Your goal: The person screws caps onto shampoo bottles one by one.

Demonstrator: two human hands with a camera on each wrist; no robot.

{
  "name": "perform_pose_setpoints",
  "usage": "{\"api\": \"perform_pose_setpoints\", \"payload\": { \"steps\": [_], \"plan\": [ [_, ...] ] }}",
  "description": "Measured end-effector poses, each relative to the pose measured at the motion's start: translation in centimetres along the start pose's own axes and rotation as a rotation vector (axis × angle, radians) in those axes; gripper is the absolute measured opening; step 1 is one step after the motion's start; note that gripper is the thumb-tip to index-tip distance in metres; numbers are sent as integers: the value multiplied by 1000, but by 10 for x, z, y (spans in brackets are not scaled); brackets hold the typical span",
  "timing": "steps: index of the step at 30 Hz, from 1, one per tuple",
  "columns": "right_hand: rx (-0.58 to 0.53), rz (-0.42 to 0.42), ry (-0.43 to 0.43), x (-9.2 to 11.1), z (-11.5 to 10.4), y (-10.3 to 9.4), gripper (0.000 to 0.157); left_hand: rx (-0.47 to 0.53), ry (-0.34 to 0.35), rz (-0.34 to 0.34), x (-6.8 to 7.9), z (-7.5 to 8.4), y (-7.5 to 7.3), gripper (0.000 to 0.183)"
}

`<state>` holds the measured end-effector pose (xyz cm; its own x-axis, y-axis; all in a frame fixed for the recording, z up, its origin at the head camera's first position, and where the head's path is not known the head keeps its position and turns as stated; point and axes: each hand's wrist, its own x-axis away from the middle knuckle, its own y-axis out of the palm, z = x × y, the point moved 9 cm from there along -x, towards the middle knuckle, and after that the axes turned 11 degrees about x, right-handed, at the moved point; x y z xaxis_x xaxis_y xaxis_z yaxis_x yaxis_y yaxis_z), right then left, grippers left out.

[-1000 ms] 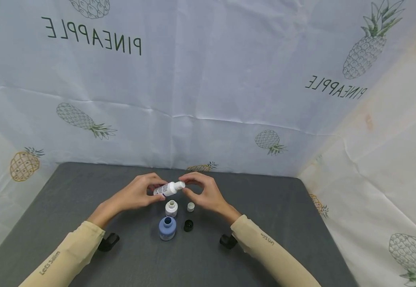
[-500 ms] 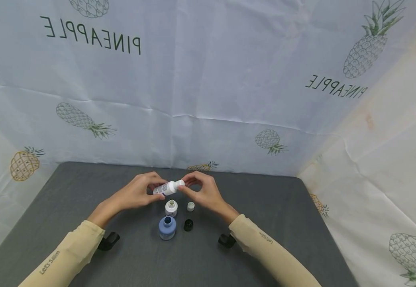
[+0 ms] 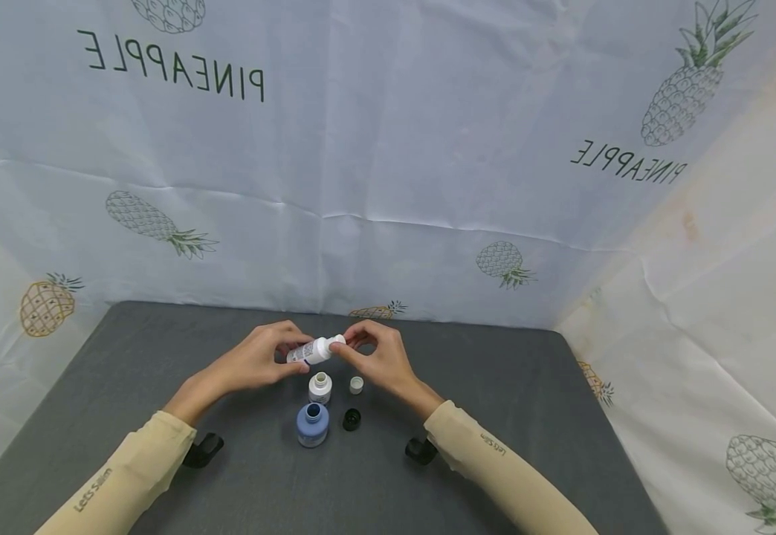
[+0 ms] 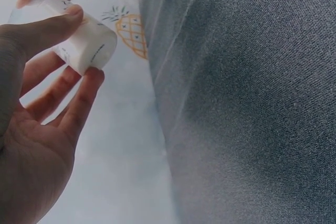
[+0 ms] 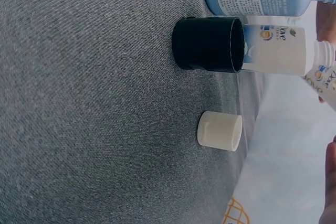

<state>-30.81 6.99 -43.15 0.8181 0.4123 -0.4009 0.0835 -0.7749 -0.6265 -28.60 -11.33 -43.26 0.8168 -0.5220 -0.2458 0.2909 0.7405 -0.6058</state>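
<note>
A small white bottle [image 3: 308,352] with printed text is tilted in the air, its top toward the right. My left hand [image 3: 261,360] grips its body between thumb and fingers; in the left wrist view the thumb lies across the bottle [image 4: 94,45]. The thumb and fingers of my right hand [image 3: 383,360] pinch the white cap [image 3: 338,339] at its top end. Below stands an uncapped white bottle [image 3: 319,389], upright. Just nearer stands an uncapped blue bottle [image 3: 311,429]. In the right wrist view, my right hand [image 5: 329,182] shows only at the edge.
A loose white cap [image 3: 357,385] and a black cap [image 3: 351,420] lie on the dark grey table [image 3: 482,416], right of the standing bottles. Behind the table hangs a pale curtain [image 3: 388,148] with pineapple prints. Black wrist devices [image 3: 204,450] show under both sleeves.
My right thumb and fingers have moved slightly left and closed onto the tilted bottle's cap. The left hand and the standing bottles have stayed in place.
</note>
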Motion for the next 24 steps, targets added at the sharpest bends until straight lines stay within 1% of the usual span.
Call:
{"api": "perform_pose_setpoints", "payload": {
  "steps": [5,10,12,16,19,24],
  "plan": [
    [-5,-4,9,0,0,1,19,-2,8,5,0,1,-2,38],
    [-23,-25,-24,1,-2,2,24,-9,11,10,0,0,-1,38],
    [-57,-43,-46,2,-3,3,26,-8,7,12,0,-1,-2,38],
    [-196,-91,-74,3,-3,2,32,-3,-7,14,0,-3,-2,39],
    [-279,-116,-82,2,-3,2,34,4,-13,16,1,-5,-2,40],
    [-308,-138,-81,0,-1,6,34,16,-22,14,1,-5,-3,40]
  ]
}}
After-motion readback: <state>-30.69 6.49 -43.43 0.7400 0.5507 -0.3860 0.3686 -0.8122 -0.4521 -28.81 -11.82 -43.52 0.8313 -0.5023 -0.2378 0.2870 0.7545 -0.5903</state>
